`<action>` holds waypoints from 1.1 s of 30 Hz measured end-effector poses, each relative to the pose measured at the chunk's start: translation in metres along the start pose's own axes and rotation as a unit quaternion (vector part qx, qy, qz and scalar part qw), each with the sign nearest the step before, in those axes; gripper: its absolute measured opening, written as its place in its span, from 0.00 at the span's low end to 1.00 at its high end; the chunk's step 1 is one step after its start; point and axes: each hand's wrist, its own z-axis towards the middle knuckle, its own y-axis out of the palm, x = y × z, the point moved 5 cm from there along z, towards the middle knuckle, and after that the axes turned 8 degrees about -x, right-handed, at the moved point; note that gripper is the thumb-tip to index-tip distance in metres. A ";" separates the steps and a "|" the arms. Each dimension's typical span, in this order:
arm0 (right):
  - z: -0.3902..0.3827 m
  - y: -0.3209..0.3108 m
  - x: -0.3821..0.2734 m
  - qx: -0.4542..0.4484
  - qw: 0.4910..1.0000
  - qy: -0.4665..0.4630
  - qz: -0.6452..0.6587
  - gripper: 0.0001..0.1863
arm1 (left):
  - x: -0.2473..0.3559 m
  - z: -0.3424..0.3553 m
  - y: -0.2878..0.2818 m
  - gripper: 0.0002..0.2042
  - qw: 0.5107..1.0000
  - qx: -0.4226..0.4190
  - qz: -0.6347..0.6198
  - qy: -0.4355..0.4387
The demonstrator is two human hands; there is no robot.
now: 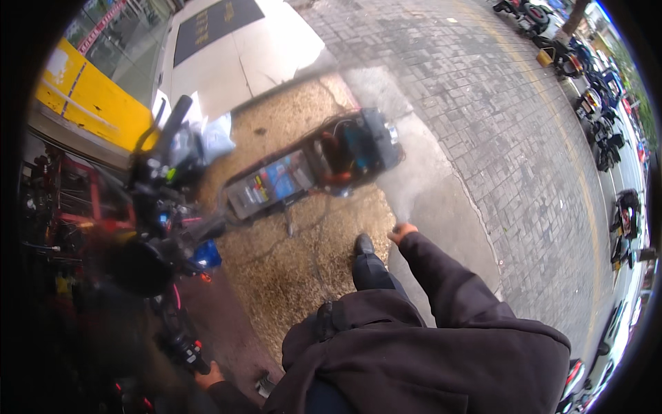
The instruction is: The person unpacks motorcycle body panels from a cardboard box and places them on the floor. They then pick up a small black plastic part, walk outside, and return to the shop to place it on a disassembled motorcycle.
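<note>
"Where's the person's L hand (209, 375) rn?"

"Low on the L side, at the end of a black handlebar grip with a red switch (187, 350). Looks like it's touching the end, but can't tell if the fingers are wrapped round; it's partly hidden."

"And the R hand (402, 232)?"

"Out front, fingers curled in, so a narrow grip. Can't tell if there's anything inside. It's near the dark leather-looking shoe (364, 243), apart from the scooter."

"Which scooter?"

"Black plastic scooter w/ open compartments (303, 172), ahead of the person, slanting across the tan, rough concrete slab (296, 297). Its wide open end is nearest the R hand, up & a bit L of it; the L hand's well apart from that part. Blue-topped box (279, 178) sits in the long tray."

"Same scooter as the handlebar grip?"

"Can't tell, it's dark & blurry there. Crumpled blue thing (207, 254) & pale plastic bag (218, 138) nearby, tho."
</note>
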 end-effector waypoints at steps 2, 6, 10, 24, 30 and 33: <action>0.040 -0.032 -0.034 -0.025 0.996 -0.018 -0.082 0.25 | 0.003 0.001 0.000 0.20 1.000 0.005 0.007 -0.015; 0.093 -0.074 -0.076 -0.101 0.971 -0.048 -0.213 0.21 | 0.004 -0.006 -0.009 0.17 0.981 0.036 0.190 -0.005; 0.122 -0.099 -0.106 -0.143 0.916 -0.117 -0.358 0.18 | -0.022 -0.005 -0.014 0.18 0.982 0.080 0.163 0.049; 0.221 -0.101 -0.150 -0.185 0.582 -0.363 -0.703 0.11 | 0.126 -0.195 0.193 0.11 0.924 0.031 -0.324 -0.200; 0.245 -0.095 -0.170 -0.266 0.572 -0.179 -0.755 0.23 | 0.177 -0.184 0.189 0.07 0.915 0.085 -0.312 -0.240; 0.244 -0.093 -0.174 -0.330 0.507 -0.160 -0.780 0.25 | 0.169 -0.186 0.190 0.07 0.921 0.094 -0.308 -0.221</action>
